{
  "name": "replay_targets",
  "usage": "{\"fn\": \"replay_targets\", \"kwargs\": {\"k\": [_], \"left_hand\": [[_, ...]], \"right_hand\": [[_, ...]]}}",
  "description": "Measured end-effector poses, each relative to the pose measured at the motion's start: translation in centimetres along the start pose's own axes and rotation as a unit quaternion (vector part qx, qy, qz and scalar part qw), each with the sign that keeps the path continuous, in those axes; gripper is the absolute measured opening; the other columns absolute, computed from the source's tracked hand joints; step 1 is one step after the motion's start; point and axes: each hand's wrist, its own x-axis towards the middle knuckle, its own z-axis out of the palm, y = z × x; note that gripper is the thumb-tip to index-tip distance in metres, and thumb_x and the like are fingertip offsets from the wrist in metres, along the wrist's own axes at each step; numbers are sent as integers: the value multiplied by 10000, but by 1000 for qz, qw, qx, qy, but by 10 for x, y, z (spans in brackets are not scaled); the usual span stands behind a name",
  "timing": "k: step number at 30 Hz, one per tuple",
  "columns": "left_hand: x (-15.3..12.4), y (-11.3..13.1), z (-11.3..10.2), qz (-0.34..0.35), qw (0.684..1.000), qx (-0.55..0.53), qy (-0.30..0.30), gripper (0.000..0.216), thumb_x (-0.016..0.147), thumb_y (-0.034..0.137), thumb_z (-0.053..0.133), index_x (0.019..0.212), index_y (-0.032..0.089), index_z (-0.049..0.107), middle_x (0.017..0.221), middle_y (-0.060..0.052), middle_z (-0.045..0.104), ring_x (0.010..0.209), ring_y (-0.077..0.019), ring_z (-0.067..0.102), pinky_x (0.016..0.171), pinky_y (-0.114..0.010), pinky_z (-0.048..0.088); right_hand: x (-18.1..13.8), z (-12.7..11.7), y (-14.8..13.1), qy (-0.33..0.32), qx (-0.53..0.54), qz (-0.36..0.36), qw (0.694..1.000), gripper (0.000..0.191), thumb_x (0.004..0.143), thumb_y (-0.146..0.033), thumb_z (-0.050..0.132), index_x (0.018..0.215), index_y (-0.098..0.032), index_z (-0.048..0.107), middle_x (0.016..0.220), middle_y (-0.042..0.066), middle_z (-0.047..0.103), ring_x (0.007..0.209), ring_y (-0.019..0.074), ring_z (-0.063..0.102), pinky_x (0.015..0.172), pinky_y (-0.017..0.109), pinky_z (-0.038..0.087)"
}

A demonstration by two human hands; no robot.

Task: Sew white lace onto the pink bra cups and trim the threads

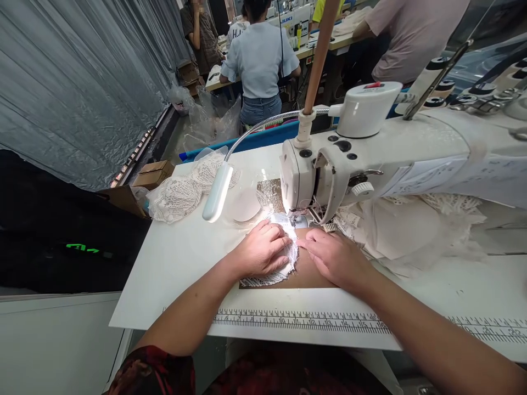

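A white lace cup piece [267, 281], curved and rough-edged, lies under the needle area of a white sewing machine [302, 181]. My left hand [263, 249] rests over it, fingers bent and pressing the lace from the left. At the opposite edge my right hand [333, 255] is closed, its index fingertip on the cup's rim close to the presser foot and the other fingers curled. The machine's light falls on the lace between both hands. My left palm hides part of the cup.
Lace cups [175, 200] lie at the table's left, near a lamp [218, 192] on a bendy neck. Pale fabric and lace [405, 227] are heaped right of the needle. A printed ruler [296, 319] runs along the front edge. Several people sit at machines behind.
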Motion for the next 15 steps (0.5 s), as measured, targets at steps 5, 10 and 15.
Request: {"fn": "replay_targets", "kwargs": {"k": [5, 10, 15], "left_hand": [[0, -1, 2, 5, 1000, 7, 1, 400, 896, 366, 458, 1170, 100, 576, 1016, -151, 577, 974, -260, 514, 895, -438, 404], [0, 0, 2, 3, 1000, -5, 15, 385, 895, 364, 462, 1157, 110, 586, 994, -144, 577, 931, -245, 509, 850, -418, 426], [3, 3, 5, -14, 999, -35, 37, 371, 891, 365, 471, 1145, 128, 601, 991, -132, 576, 911, -232, 508, 811, -389, 444]], "right_hand": [[3, -2, -2, -11, 30, 10, 999, 361, 848, -84, 442, 1116, -181, 665, 840, 38, 636, 699, 160, 497, 640, 278, 306], [7, -1, -7, -29, -29, 9, 999, 345, 845, -91, 443, 1044, -208, 699, 776, 37, 600, 617, 154, 417, 602, 300, 245], [5, -2, -8, -11, -43, 11, 999, 324, 852, -93, 437, 987, -196, 713, 743, 34, 588, 598, 150, 370, 597, 305, 227]]}}
